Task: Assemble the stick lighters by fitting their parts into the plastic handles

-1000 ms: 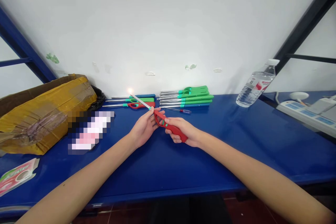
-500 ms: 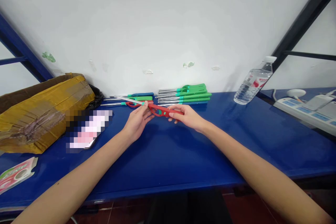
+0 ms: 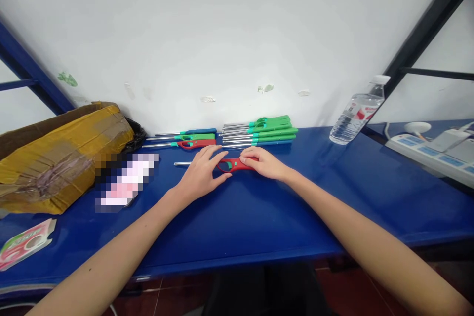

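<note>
A red lighter (image 3: 237, 163) with a long metal tube lies level on the blue table, tube toward the left. My right hand (image 3: 267, 162) has its fingers closed around the handle's right end. Spread fingers of my left hand (image 3: 202, 170) hover over the tube and the trigger guard, covering part of the tube. Just behind, a blue, a green and another red lighter (image 3: 196, 143) lie side by side. To their right is a stack of several green lighters (image 3: 276, 131) with a blue one (image 3: 276, 142) in front.
At the left are a taped cardboard box (image 3: 66, 158), a blurred phone (image 3: 128, 180) and a pink-and-green card (image 3: 27, 243). A water bottle (image 3: 355, 116) leans at the back right, near a white power strip (image 3: 433, 153). The wall stands behind.
The red lighter has come down from a tilted hold to lying level on the table. My left hand has let go of its tube and spread its fingers.
</note>
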A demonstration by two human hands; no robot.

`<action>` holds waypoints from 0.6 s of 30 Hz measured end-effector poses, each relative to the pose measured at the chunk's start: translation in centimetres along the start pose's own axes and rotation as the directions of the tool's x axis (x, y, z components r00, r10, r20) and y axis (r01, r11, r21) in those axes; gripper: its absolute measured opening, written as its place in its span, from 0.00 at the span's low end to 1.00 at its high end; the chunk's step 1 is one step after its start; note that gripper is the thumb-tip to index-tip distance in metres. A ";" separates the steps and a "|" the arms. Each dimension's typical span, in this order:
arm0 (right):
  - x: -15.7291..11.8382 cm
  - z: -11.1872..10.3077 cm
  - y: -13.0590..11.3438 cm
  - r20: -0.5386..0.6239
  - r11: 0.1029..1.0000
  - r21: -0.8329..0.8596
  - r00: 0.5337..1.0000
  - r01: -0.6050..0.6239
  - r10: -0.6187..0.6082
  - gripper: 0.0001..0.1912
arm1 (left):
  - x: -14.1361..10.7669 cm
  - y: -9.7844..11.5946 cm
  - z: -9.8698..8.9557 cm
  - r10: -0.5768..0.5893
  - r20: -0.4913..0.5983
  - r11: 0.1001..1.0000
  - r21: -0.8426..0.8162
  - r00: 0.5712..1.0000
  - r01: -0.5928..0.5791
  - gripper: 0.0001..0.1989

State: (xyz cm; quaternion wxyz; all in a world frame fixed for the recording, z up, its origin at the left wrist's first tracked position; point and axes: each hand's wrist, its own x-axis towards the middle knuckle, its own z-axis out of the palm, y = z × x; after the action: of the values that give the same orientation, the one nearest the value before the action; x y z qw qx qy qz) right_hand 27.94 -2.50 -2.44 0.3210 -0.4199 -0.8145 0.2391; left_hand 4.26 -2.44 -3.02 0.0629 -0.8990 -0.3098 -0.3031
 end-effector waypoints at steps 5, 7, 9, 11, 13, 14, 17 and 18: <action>-0.6 0.4 0.1 -0.040 0.957 -0.288 0.999 0.019 -0.032 0.15 | -0.4 -1.2 0.9 -0.039 0.142 0.998 -0.034 0.989 0.044 0.21; -0.9 0.3 0.0 -0.050 0.912 -0.408 0.996 0.042 -0.069 0.16 | -0.4 -1.3 1.0 -0.068 0.168 0.994 -0.077 0.983 0.082 0.20; -1.2 0.0 -0.1 -0.018 0.880 -0.467 0.994 0.084 -0.104 0.20 | -0.4 -1.3 1.1 -0.106 0.197 0.984 -0.117 0.975 0.131 0.20; -1.3 -0.3 0.0 0.028 0.868 -0.483 0.993 0.117 -0.118 0.22 | -0.4 -1.3 1.2 -0.145 0.227 0.970 -0.158 0.963 0.183 0.21; -1.3 -0.5 0.1 0.052 0.865 -0.484 0.991 0.133 -0.123 0.19 | -0.4 -1.3 1.3 -0.185 0.250 0.948 -0.210 0.950 0.240 0.21; -1.3 -0.5 0.2 0.053 0.866 -0.482 0.991 0.134 -0.124 0.18 | -0.4 -1.3 1.3 -0.206 0.258 0.933 -0.239 0.944 0.268 0.22; -1.2 -0.4 0.4 0.043 0.871 -0.476 0.992 0.122 -0.116 0.16 | -0.5 -1.2 1.4 -0.249 0.277 0.894 -0.304 0.928 0.330 0.24; -1.2 -0.4 0.4 0.042 0.870 -0.479 0.993 0.118 -0.111 0.16 | -0.5 -1.2 1.4 -0.255 0.283 0.887 -0.314 0.925 0.340 0.24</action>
State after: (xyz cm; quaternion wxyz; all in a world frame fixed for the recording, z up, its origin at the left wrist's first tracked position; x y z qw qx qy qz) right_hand 28.95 -3.25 -2.80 0.2149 -0.4359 -0.8739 0.0129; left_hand 3.94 -1.35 -4.53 -0.1858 -0.8660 -0.3898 -0.2522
